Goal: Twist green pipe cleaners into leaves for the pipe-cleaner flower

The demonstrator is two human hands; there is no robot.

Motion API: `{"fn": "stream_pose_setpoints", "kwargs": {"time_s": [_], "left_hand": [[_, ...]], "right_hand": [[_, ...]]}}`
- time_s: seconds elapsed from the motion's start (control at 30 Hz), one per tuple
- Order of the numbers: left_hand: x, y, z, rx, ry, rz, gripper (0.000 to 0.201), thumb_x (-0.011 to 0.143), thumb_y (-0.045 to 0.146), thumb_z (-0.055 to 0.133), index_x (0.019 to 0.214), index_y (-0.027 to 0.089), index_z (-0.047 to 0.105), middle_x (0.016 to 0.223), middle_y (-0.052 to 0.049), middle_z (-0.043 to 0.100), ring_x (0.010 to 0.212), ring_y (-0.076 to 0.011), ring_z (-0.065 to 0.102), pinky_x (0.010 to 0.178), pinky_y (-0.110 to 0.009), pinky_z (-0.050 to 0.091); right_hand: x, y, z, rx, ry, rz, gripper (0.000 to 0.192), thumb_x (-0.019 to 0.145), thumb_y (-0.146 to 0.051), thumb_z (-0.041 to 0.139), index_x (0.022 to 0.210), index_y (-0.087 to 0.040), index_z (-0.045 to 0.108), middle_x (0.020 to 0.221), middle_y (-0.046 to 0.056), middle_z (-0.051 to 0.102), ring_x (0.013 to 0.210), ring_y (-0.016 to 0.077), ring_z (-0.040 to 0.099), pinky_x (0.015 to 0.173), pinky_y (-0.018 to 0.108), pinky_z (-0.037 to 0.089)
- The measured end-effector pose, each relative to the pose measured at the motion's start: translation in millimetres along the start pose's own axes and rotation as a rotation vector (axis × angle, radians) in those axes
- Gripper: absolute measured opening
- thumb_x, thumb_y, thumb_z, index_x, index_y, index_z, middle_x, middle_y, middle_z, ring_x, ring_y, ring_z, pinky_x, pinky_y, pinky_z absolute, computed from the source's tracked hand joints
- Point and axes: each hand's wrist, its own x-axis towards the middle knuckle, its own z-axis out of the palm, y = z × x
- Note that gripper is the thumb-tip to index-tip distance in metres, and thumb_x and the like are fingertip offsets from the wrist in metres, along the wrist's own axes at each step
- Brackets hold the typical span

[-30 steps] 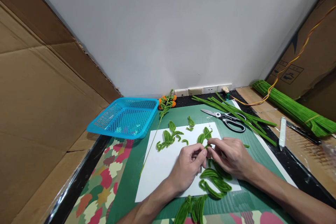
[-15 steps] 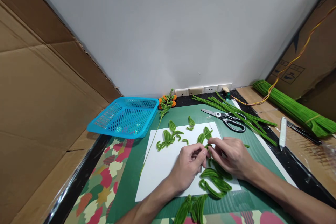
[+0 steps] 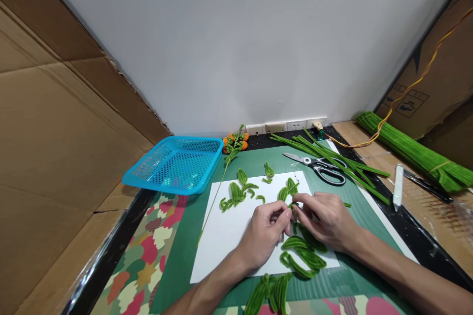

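Fingers of your left hand (image 3: 264, 234) and right hand (image 3: 327, 219), in the head view, pinch a fuzzy green stem (image 3: 290, 205) between them. It is probably light, soft, bendable and hardly slippery; hold it near its end, clear of the leaves (image 3: 283, 194) just beyond your fingers.

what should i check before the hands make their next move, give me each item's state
1. Green fuzzy piece between the fingertips of left hand and right hand: ok
2. Piece's ends fastened: cannot tell, fingers hide much of it
3. White paper beneath both hands: ok
4. Scissors free of loose green stems: not ok, stems cross a handle
5. Blue basket apart from paper: ok
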Motion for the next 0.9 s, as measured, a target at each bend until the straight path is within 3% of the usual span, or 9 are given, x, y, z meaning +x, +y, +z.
{"fn": "stream_pose_setpoints", "kwargs": {"time_s": [0.9], "left_hand": [[0.4,2.1,0.0,-0.003,0.001,0.006,0.044,0.106,0.052,0.052,0.079,0.018,0.058,0.070,0.001,0.060,0.057,-0.0117,0.050,0.058,-0.024,0.041]], "right_hand": [[1.2,-1.8,-1.5,-0.002,0.001,0.004,0.014,0.107,-0.019,0.052,0.104,-0.015,0.065,0.062,-0.002,0.063,0.051,0.0133,0.051,0.057,0.027,0.035]]}}
